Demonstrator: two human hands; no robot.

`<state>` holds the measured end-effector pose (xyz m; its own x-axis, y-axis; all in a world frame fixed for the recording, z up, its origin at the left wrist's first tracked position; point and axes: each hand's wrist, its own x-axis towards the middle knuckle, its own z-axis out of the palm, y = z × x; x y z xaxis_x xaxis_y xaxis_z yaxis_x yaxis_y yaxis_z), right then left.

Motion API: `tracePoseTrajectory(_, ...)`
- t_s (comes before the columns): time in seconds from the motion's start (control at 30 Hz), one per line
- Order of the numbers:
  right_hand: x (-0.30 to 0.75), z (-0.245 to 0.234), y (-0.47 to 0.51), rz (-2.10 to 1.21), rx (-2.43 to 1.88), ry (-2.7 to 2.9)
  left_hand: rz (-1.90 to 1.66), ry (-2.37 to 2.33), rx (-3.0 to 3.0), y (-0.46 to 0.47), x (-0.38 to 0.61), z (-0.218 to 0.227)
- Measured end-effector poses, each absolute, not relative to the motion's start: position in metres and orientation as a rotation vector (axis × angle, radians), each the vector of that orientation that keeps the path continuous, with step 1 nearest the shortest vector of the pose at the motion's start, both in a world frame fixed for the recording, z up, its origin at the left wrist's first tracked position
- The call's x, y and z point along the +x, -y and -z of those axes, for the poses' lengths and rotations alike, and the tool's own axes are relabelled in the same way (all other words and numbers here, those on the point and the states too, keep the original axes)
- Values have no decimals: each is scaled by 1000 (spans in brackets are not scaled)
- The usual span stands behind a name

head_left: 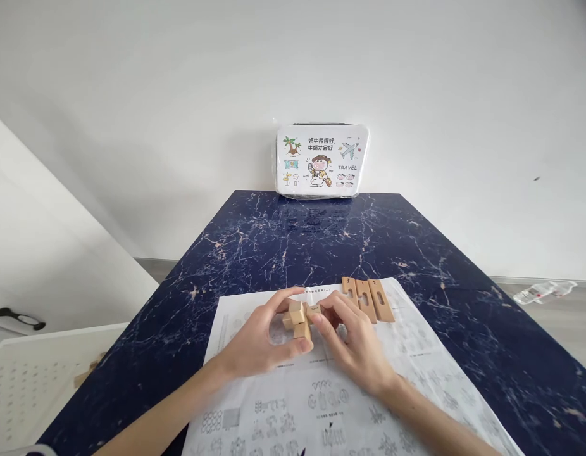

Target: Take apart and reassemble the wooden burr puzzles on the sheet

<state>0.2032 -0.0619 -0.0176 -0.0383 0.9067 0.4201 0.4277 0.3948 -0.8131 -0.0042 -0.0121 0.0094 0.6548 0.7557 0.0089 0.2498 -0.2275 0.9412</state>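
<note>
My left hand [255,345] and my right hand [354,342] meet over a printed paper sheet [321,405] on the dark blue marble table [283,247]. Both are closed around a small cluster of notched wooden puzzle pieces [300,320], fingers wrapped on either side of it. The cluster is held just above the sheet. Three flat notched wooden bars [367,299] lie side by side on the sheet, just right of my right hand's fingertips.
A white illustrated case [321,158] stands upright against the wall at the table's far edge. A white perforated tray [31,380] with a wooden piece sits low at the left. A clear plastic wrapper [544,291] lies on the floor at right.
</note>
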Motion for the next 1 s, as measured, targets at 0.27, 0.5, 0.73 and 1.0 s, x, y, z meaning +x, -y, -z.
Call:
tracePoseTrajectory(0.27,203,18,60,-718,-1259,1648,-631,-839,1813,13,-1,-11)
tracePoseTrajectory(0.5,205,14,60,-987,-1253,1654,-591,-797,1937,11,-6,-5)
tracePoseTrajectory(0.73,210,12,58,-1149,-1227,1559,-713,-808,2032,13,-5,2)
tracePoseTrajectory(1.0,212,14,57,-1204,-1219,1510,-825,-842,2027,13,-4,-4)
